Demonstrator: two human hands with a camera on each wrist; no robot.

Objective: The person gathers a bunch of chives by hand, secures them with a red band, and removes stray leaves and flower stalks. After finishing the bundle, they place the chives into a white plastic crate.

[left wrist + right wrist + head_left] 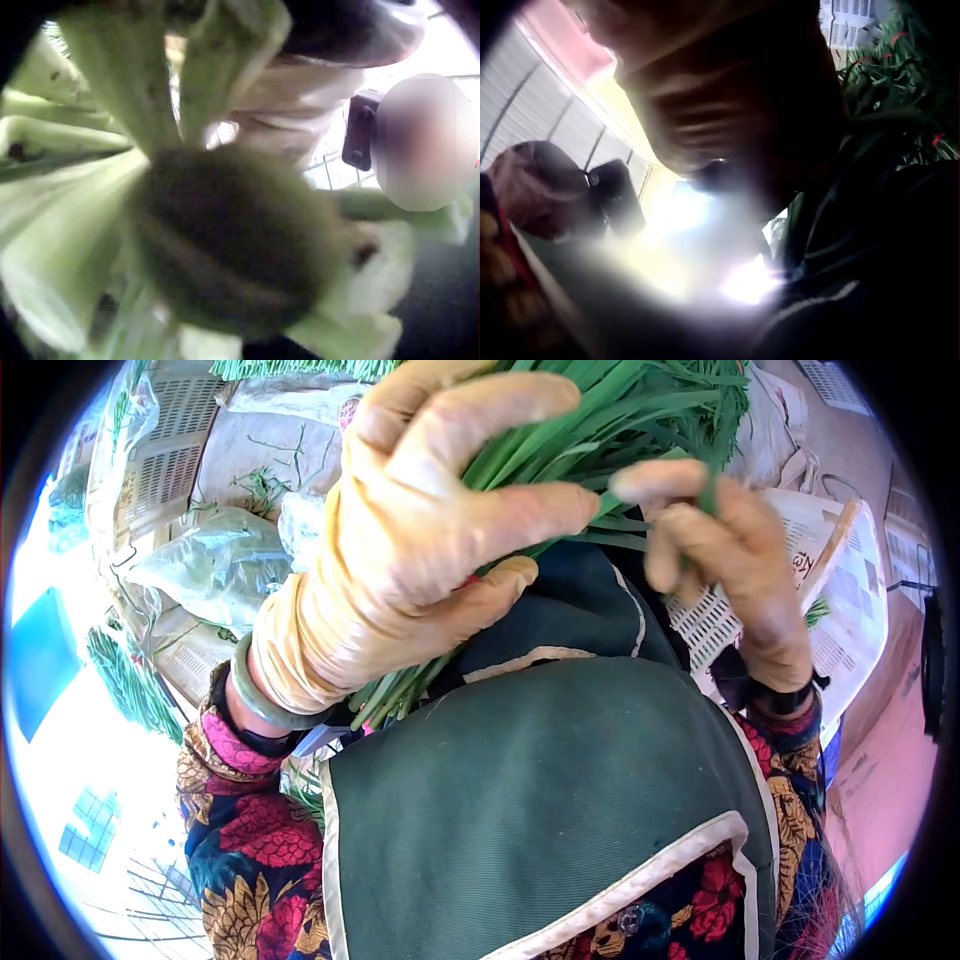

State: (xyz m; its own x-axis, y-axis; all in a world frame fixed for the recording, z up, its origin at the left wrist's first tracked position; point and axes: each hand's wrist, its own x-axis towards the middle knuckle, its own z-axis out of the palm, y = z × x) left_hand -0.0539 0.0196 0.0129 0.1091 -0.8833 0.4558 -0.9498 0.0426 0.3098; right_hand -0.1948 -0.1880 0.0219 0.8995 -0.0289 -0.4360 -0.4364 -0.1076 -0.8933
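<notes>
A bunch of long green leafy stalks (pixel 590 425) lies across the left hand (pixel 420 540), which grips it with the thumb below and the fingers spread above; both hands wear pale gloves. Cut stalk ends (pixel 400 695) stick out under that wrist, and in the left wrist view the pale stalk ends (pixel 60 262) fill much of the picture, very close and blurred. A bit of red shows between the left thumb and palm. The right hand (pixel 730 550), fingers bent, pinches a green leaf at the right side of the bunch. In the right wrist view the glove (pixel 727 97) is dark.
Clear plastic bags (pixel 215 560) and a pale perforated crate (pixel 175 445) are at the left. More green bundles (pixel 130 670) lie at the far left; in the right wrist view, bundles with red ties (pixel 900 82) show. A white crate (pixel 840 600) stands at the right. A green apron (pixel 540 790) covers the lap.
</notes>
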